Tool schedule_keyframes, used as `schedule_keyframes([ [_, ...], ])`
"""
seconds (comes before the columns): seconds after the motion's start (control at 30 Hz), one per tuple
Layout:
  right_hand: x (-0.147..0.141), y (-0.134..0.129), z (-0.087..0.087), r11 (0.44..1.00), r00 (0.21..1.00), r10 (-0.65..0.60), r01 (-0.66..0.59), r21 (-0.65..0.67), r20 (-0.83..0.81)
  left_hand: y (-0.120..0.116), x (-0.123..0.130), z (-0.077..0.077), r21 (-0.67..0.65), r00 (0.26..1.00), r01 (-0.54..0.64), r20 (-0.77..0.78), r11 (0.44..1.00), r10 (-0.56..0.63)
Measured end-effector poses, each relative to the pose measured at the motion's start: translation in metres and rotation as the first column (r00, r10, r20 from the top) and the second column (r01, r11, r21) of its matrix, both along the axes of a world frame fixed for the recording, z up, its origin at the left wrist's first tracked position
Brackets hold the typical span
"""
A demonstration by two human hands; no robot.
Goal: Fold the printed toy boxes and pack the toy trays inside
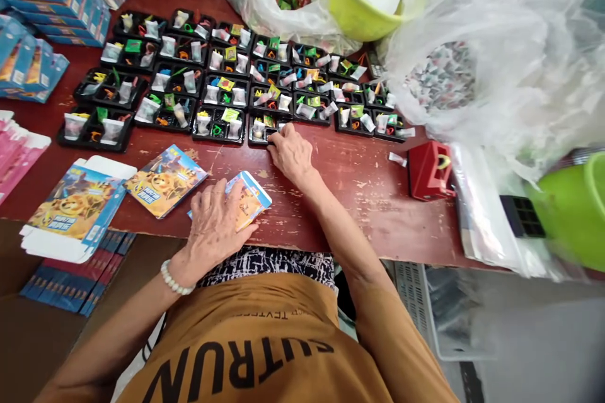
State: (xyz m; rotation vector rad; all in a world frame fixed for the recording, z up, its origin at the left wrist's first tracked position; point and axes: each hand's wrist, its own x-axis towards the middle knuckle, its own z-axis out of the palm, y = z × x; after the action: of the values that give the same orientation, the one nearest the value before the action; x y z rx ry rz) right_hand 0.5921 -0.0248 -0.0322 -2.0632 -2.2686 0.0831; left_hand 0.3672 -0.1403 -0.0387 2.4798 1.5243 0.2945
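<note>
Watching remotely, I see the left hand (213, 227) flat, fingers spread, on a glossy card (250, 196) at the edge of the bench (373, 201). The right hand (293, 154) curls its fingers over a black plastic tray (251, 139).

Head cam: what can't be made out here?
- What the right hand touches at the black tray: hidden by its fingers.
- Most of the card: covered by the left hand.
- Small pieces: too small to identify.
- Plastic bag contents: blurred by the film.
- Green basin: blurred, cut off by the right edge.
</note>
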Motion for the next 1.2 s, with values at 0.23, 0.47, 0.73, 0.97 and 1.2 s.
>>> schedule_keyframes([
  [0.23, 0.015, -0.070, 0.005, 0.994, 0.992, 0.108, -0.105, -0.042, 0.061, -0.006, -0.011, 0.001, -0.032, 0.999, -0.018, 0.032, 0.999, 0.019],
  [0.47, 0.019, -0.125, -0.004, 0.975, 0.981, 0.193, -0.188, 0.116, -0.026, 0.006, -0.026, 0.000, 0.000, 0.985, 0.023, 0.173, 1.000, -0.023],
  [0.73, 0.009, -0.151, -0.019, 0.946, 0.956, 0.271, -0.243, 0.214, -0.112, 0.010, -0.031, 0.007, 0.000, 0.988, 0.052, 0.149, 0.999, -0.051],
  [0.97, 0.014, -0.157, -0.024, 0.927, 0.927, 0.357, -0.337, 0.164, -0.112, 0.014, -0.027, 0.011, -0.080, 0.986, 0.143, 0.100, 0.987, -0.134],
  [1.2, 0.028, -0.148, -0.009, 0.922, 0.809, 0.386, -0.346, 0.172, -0.443, 0.023, -0.025, 0.015, -0.140, 0.971, 0.233, 0.079, 0.962, -0.224],
])
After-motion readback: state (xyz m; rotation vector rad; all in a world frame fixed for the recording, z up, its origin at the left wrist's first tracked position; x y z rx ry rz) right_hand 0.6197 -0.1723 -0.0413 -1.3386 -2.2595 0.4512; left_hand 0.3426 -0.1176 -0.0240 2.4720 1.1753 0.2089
